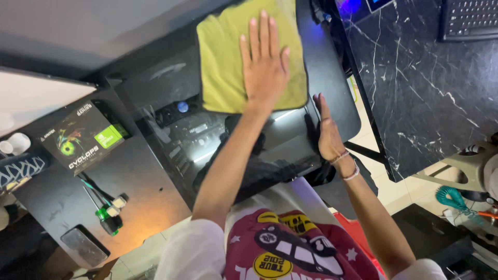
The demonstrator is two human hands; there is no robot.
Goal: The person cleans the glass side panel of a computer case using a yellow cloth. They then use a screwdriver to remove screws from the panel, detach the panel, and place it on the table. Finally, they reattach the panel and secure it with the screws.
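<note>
Yellow-green cloth (pixel 225 62), seemingly soft, folded

White short sleeves, red printed shirt front, wrist bracelets (pixel 346 165).

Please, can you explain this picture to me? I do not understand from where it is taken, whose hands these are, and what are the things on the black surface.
There is only one picture, taken by a camera worn on a person's head, looking down at their own two bare hands. No machine is involved.

The left hand lies flat, fingers spread, on a yellow-green square cloth. The cloth rests on the dark glass side panel of a black computer case, through which parts inside show faintly. The right hand, open, presses against the case's edge. Neither hand grips anything.

On the black desk to the left lie a dark cardboard box with green print, a small green-handled tool and a dark flat phone. To the right stands a black marble-patterned tabletop.
</note>
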